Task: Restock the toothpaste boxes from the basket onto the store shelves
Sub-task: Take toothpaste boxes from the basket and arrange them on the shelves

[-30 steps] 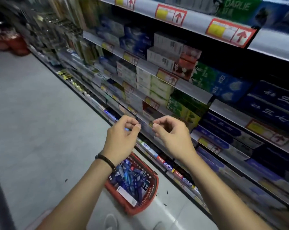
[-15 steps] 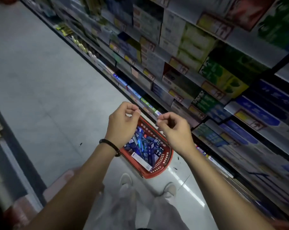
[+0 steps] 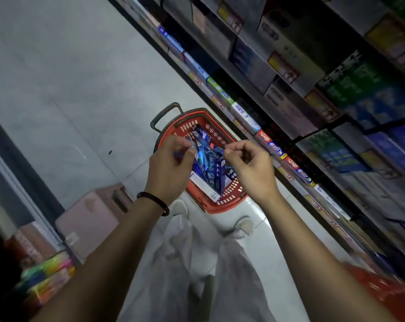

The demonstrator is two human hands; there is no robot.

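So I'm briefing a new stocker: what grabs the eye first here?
The red basket on the floor at centre, packed with blue toothpaste boxes. The left hand and right hand hover above it, fingers curled, and stocked shelves run along the right.

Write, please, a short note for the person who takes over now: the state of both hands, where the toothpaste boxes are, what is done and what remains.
Left hand: above the red basket, fingers curled, seems to hold nothing.
Right hand: beside it, fingers curled, empty.
Toothpaste boxes: many blue ones lie in the basket, which stands on the floor beside the store shelves.
Done: this view does not show how many are already shelved.
Left: take the boxes from the basket and put them on the shelves.
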